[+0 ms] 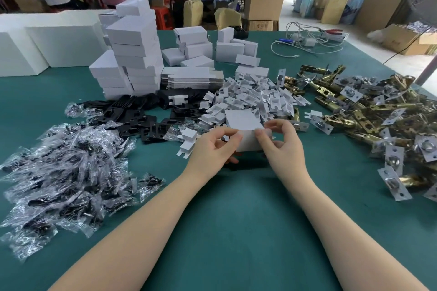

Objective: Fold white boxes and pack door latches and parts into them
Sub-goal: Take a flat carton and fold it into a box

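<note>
A small white box (246,125) is held just above the green table (236,215), its lid flap standing up at the back. My left hand (212,149) grips its left end with curled fingers and thumb. My right hand (279,142) pinches its right end. Brass door latches (369,118) with silver faceplates lie heaped to the right. White card inserts (255,99) are piled just behind the box. Black plates (139,118) and clear bags of screws (66,172) spread over the left side.
Folded white boxes (134,54) stand stacked at the back left, flat box blanks (191,78) beside them. Large white foam blocks (47,42) sit far left. Cables and a charger (307,42) lie at the back right. Two people work at a far bench.
</note>
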The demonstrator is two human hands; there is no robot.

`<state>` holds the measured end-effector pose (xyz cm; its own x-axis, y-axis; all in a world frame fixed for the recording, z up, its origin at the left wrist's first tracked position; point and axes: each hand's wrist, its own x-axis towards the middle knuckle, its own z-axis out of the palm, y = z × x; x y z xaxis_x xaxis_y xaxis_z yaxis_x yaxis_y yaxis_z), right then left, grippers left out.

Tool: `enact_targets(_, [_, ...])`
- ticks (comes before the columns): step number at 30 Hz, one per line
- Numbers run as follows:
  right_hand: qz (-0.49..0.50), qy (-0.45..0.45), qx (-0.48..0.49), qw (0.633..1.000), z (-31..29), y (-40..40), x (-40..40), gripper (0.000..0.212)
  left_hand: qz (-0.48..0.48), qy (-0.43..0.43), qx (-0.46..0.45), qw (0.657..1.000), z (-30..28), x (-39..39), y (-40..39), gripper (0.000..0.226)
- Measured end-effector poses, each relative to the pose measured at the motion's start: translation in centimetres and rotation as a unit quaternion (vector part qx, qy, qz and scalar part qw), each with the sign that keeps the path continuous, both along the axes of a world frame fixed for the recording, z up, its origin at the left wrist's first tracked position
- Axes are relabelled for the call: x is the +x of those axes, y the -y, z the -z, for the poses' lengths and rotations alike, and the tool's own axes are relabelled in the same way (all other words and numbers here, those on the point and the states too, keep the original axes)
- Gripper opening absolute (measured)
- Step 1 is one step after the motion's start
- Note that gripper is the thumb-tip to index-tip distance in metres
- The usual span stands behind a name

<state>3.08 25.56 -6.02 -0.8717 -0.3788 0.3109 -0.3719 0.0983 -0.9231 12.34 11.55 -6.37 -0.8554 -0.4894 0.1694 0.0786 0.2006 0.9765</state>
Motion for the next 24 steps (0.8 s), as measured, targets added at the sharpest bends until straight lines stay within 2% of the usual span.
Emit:
enact_targets(4, [0.000,0.081,-0.003,0.997,0.2,0.1,0.2,0.015,-0.019,-0.008,-0.028,0.999,0.2,0.1,-0.5,0.005])
enact_targets(6, [-0.023,0.156,-0.033,0.987,0.2,0.2,0.3,0.017,-0.019,-0.016,-0.058,0.998,0.2,0.2,-0.7,0.006])
enact_targets(8, [-0.052,0.236,-0.101,0.965,0.2,0.4,0.4,0.020,-0.025,-0.020,-0.089,0.995,0.2,0.2,-0.8,0.008])
enact_targets(11, [-0.087,0.342,-0.197,0.915,-0.3,0.4,0.3,0.040,-0.010,-0.033,-0.137,0.990,0.3,0.3,-1.1,0.015])
enact_targets(13, [-0.104,0.382,-0.224,0.891,-0.5,0.3,0.2,0.042,0.013,-0.048,-0.171,0.984,0.5,0.4,-1.3,0.015])
enact_targets(15, [-0.104,0.375,-0.203,0.898,-0.9,0.1,0.1,0.030,0.036,-0.051,-0.211,0.976,0.4,0.6,-1.3,0.018])
enact_targets(17, [-0.094,0.348,-0.198,0.912,-1.0,-0.1,0.1,0.017,0.047,-0.034,-0.294,0.954,0.2,0.7,-1.5,0.026])
enact_targets(19, [-0.067,0.320,-0.211,0.921,-1.1,-0.2,0.0,0.019,0.014,-0.021,-0.382,0.924,0.0,0.8,-1.8,0.036])
enact_targets(20, [-0.049,0.295,-0.208,0.931,-1.0,-0.2,-0.2,0.024,-0.014,-0.033,-0.393,0.919,-0.2,0.9,-2.0,0.039])
enact_targets(22, [-0.013,0.202,-0.148,0.968,-0.9,-0.5,-0.5,0.031,-0.070,-0.103,-0.409,0.904,-0.6,0.8,-1.9,0.042])
enact_targets(24, [-0.005,0.055,-0.033,0.998,-0.7,-1.1,-0.9,0.040,-0.134,-0.166,-0.498,0.840,-0.4,0.5,-1.4,0.045])
